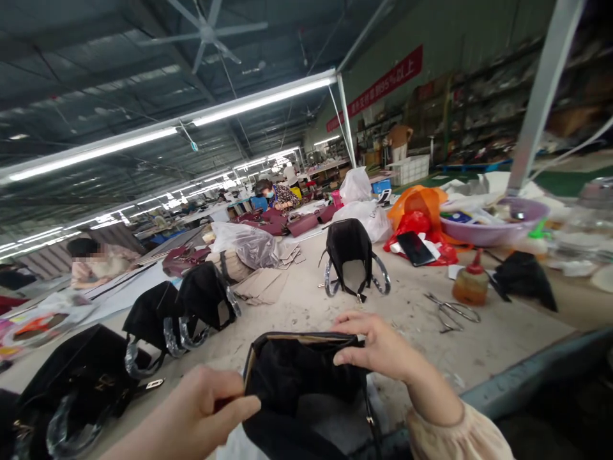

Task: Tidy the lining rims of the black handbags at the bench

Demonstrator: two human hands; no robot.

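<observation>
A black bag (297, 377) with its mouth open lies at the near edge of the table, its dark lining showing. My left hand (205, 409) pinches the bag's left rim between thumb and fingers. On the right rim, my right hand (373, 345) grips the edge, thumb inside and fingers over the outside. A strap with a small metal buckle hangs from the bag's right side. Another black bag (349, 252) with plastic-wrapped handles stands farther back on the table. More black bags (151, 313) are lined up at the left.
Scissors (450, 312), an orange-tinted bottle (470, 281), a black phone (416, 248) and a purple basin (495, 230) lie at the right. Beige flat pieces (263, 285) and a clear plastic bag (246, 243) are mid-table. A person (100, 262) works at the far left.
</observation>
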